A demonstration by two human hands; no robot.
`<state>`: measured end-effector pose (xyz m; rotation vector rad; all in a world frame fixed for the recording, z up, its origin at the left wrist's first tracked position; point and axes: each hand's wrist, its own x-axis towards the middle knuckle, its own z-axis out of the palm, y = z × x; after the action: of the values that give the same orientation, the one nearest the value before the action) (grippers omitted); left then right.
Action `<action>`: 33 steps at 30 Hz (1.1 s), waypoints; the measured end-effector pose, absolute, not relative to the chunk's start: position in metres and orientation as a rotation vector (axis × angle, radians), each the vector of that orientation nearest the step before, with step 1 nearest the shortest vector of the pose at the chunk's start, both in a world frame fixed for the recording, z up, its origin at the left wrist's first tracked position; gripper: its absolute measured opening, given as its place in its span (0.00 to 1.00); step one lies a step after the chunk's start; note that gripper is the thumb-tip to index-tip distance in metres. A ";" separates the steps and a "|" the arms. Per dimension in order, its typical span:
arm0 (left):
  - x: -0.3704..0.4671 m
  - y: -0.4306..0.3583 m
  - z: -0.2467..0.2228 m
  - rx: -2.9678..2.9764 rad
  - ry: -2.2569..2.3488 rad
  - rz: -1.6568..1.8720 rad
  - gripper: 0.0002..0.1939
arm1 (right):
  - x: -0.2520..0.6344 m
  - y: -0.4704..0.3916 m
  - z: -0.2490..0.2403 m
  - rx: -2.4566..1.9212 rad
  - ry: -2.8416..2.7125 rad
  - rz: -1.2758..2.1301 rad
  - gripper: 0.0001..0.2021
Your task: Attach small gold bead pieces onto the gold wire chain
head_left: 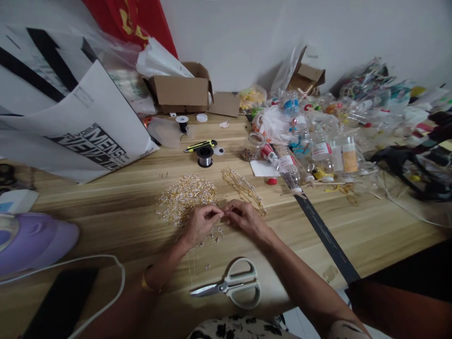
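Observation:
My left hand and my right hand meet fingertip to fingertip over the wooden table. Both are pinched closed. What sits between the fingertips is too small to make out. Below them lies a short beaded chain, partly hidden by my left hand. A heap of gold and clear beaded pieces spreads just behind my left hand. Several gold chains lie behind my right hand. Nearer my body rest scissors with pale handles, blades pointing left, beside a few tiny loose pieces.
Behind are a wire spool, a yellow cutter knife, a black thread spool and a cardboard box. Plastic bottles crowd the right. At left stand a large paper bag, a purple device and a dark phone-like slab.

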<state>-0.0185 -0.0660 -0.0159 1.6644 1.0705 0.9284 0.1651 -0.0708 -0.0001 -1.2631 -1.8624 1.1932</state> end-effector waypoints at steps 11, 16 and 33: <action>-0.018 -0.068 -0.017 1.696 1.061 0.941 0.06 | 0.164 -0.069 0.005 -1.232 -1.853 1.096 0.08; -0.018 -0.067 -0.012 1.723 1.014 1.009 0.06 | 0.164 -0.069 0.006 -1.235 -1.762 1.195 0.11; -0.019 -0.064 -0.013 1.514 1.124 0.964 0.07 | 0.167 -0.069 0.008 -1.284 -1.937 1.016 0.06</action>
<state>-0.0190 -0.0636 -0.0133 1.5137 1.1241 0.9643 0.1669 -0.0694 0.0076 -1.2837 -1.9368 1.0161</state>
